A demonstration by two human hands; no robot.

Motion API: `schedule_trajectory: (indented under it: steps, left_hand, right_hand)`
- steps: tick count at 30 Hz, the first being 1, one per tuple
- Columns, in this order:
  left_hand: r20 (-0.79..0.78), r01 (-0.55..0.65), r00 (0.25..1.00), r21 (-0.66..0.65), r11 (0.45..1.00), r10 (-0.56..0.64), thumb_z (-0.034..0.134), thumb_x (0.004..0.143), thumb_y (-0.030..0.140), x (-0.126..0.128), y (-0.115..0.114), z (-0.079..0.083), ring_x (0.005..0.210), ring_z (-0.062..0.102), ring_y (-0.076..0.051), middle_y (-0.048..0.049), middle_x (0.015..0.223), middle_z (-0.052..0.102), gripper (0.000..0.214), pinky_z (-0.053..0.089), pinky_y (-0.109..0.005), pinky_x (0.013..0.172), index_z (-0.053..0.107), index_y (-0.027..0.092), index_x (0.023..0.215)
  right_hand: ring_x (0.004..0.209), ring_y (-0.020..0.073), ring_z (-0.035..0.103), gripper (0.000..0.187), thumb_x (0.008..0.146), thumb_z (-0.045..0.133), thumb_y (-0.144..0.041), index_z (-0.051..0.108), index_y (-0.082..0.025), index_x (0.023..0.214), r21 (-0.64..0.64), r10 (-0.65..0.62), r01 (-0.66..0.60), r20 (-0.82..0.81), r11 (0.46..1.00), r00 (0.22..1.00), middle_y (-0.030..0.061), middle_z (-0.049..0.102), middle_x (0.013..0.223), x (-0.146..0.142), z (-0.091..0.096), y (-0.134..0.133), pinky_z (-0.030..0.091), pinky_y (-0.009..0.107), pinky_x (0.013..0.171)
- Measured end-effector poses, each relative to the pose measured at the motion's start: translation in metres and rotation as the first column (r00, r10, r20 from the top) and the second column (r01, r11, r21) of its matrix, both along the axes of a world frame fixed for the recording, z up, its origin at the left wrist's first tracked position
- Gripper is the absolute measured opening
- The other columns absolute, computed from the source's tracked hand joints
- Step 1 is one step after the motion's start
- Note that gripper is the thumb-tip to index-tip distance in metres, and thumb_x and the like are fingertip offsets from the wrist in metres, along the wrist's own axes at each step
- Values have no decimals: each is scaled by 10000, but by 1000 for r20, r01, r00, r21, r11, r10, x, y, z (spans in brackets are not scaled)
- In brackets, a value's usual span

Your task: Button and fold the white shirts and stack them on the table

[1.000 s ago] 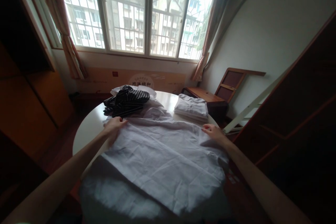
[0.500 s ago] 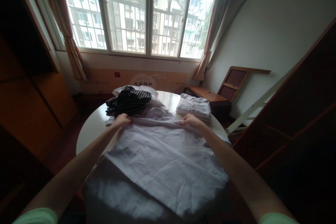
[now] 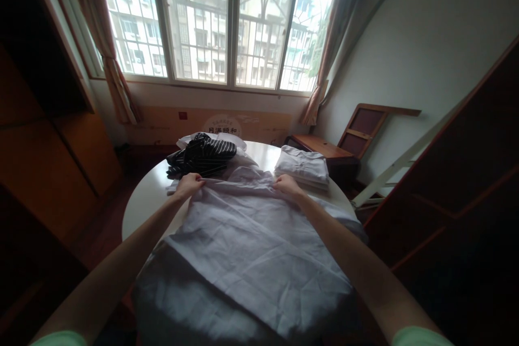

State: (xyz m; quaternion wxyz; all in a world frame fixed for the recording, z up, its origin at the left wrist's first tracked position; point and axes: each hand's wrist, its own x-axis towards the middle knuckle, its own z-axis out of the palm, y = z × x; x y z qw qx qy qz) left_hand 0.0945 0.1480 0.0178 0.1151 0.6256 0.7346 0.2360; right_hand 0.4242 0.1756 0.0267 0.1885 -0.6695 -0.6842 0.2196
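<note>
A pale lilac shirt (image 3: 247,243) lies spread over the round white table (image 3: 141,200), its near part hanging over the front edge. My left hand (image 3: 188,184) is closed on the shirt's far left shoulder. My right hand (image 3: 287,185) grips the far right shoulder, close to the collar. Both arms reach straight out across the cloth.
A black striped garment (image 3: 203,154) sits on a white one at the table's far side. A folded white stack (image 3: 302,167) lies at the far right. Wooden cabinets (image 3: 48,140) stand left, a dark wooden frame (image 3: 466,173) right, and a window (image 3: 219,21) behind.
My right hand has come in from the shirt's right edge to the shoulder near the collar and closed on it. My left hand closed on the left shoulder.
</note>
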Motion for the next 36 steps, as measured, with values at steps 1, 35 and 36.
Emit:
schedule_trajectory:
  steps: [1,35,36]
  left_hand:
    - [18,-5,1000,14,1000,5,550,700,307,-1,-2,2,752,621,-191,-48,770,689,193,406,-213,587,668,174,778]
    - [-68,65,996,208,976,-52,457,794,459,-48,-13,-28,1025,565,-255,-146,1153,572,504,448,-337,847,482,138,1183]
    - [-67,55,997,144,988,-45,457,786,484,-49,-17,-27,966,589,-253,-138,1087,606,489,460,-329,809,521,141,1129]
  right_hand:
    - [530,134,538,149,706,617,-275,614,-127,681,52,-49,48,10,997,999,0,528,469,-2,0,-3,360,213,520]
    - [693,176,590,218,784,535,-353,610,-150,812,92,217,-222,60,971,974,66,650,769,60,14,-69,446,271,627]
    - [671,172,577,233,771,547,-385,609,-162,755,71,254,-262,107,962,961,52,644,737,68,12,-82,434,268,607]
